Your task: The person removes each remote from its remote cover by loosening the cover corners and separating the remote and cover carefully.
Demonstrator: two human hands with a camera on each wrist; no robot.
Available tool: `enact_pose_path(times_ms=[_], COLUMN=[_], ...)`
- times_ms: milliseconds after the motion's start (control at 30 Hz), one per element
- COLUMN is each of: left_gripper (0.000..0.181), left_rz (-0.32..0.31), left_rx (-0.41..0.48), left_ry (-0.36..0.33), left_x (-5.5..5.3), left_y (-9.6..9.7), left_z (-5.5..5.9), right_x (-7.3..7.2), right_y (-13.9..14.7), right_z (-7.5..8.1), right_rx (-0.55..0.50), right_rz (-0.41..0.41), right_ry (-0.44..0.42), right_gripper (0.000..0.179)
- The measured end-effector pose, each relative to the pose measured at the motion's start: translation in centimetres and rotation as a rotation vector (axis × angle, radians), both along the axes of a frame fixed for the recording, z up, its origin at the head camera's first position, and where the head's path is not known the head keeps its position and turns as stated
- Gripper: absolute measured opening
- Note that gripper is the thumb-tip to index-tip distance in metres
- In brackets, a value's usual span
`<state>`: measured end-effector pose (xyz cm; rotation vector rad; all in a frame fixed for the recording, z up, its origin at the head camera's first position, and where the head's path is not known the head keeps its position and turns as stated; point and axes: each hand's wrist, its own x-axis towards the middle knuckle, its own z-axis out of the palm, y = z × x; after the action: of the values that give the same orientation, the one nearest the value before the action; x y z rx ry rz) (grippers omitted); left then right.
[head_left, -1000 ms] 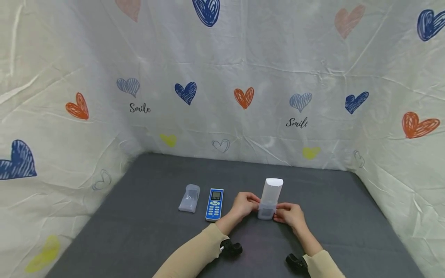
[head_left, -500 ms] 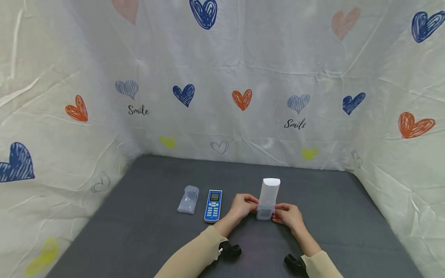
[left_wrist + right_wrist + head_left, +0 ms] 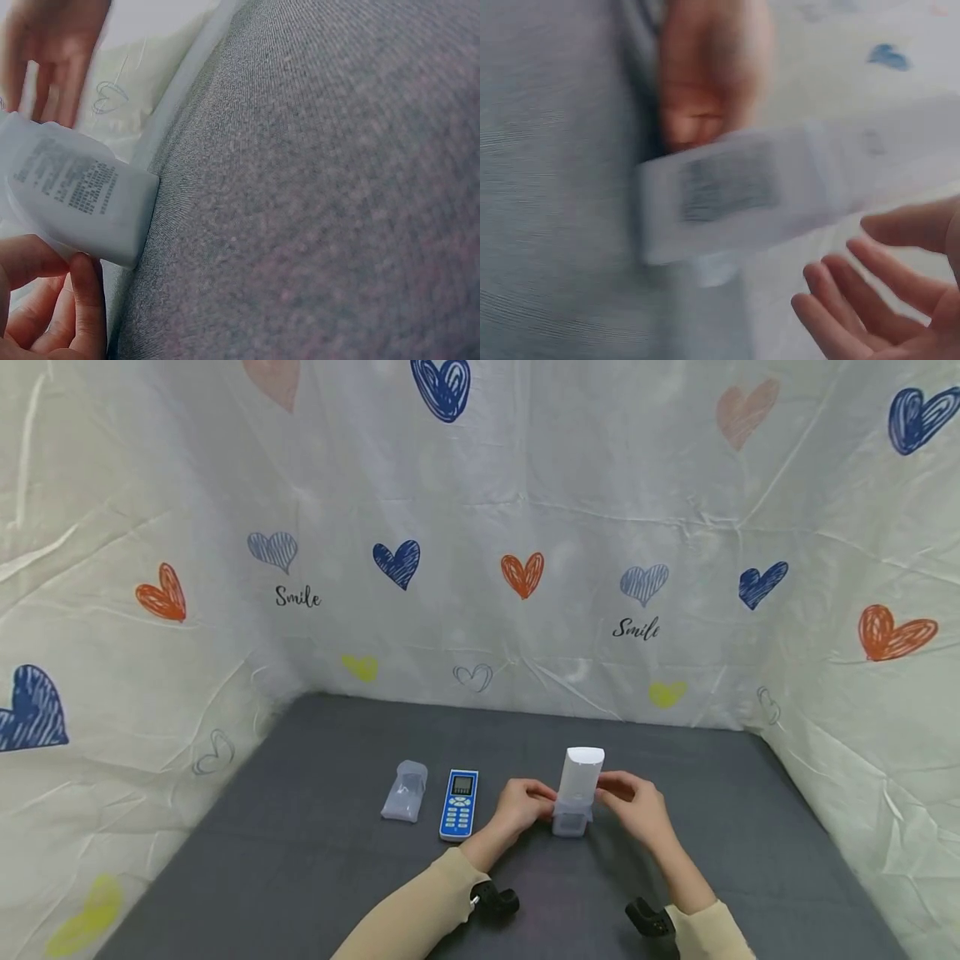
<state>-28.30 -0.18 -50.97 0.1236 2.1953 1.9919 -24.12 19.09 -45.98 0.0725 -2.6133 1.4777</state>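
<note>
A white, slim remote-like body stands upright on the table, its lower part inside a translucent sleeve. Small printed text shows through the sleeve in the left wrist view. My left hand pinches the sleeve's left edge between thumb and fingers. On the other side, my right hand is raised beside the white body; in the right wrist view its fingers are spread, apart from it. A small clear flap sticks out at the sleeve's right side. The right wrist view is blurred.
A blue remote control with pale buttons lies left of my left hand. Farther left lies another translucent sleeve. The dark grey table is enclosed by a white curtain printed with hearts.
My right hand has let go of the sleeve's lower right side and moved up and right. The left hand keeps its pinch, and the white body stays upright in place.
</note>
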Motion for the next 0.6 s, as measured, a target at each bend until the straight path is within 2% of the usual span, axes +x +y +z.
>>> enact_pose_path(times_ms=[300, 433, 600], left_gripper=[0.013, 0.013, 0.013], left_rz=[0.007, 0.015, 0.021], left_rx=[-0.016, -0.02, -0.033], left_ry=[0.005, 0.011, 0.016], left_x=[0.2, 0.1, 0.1], left_y=[-0.1, 0.0, 0.0], left_z=[0.1, 0.0, 0.0], right_x=[1.0, 1.0, 0.2], right_y=[0.9, 0.8, 0.6], right_z=[4.4, 5.6, 6.1], right_rx=[-0.183, -0.206, -0.239], right_rz=[0.201, 0.232, 0.244], right_ry=[0.046, 0.047, 0.042], right_gripper=[0.042, 0.045, 0.046])
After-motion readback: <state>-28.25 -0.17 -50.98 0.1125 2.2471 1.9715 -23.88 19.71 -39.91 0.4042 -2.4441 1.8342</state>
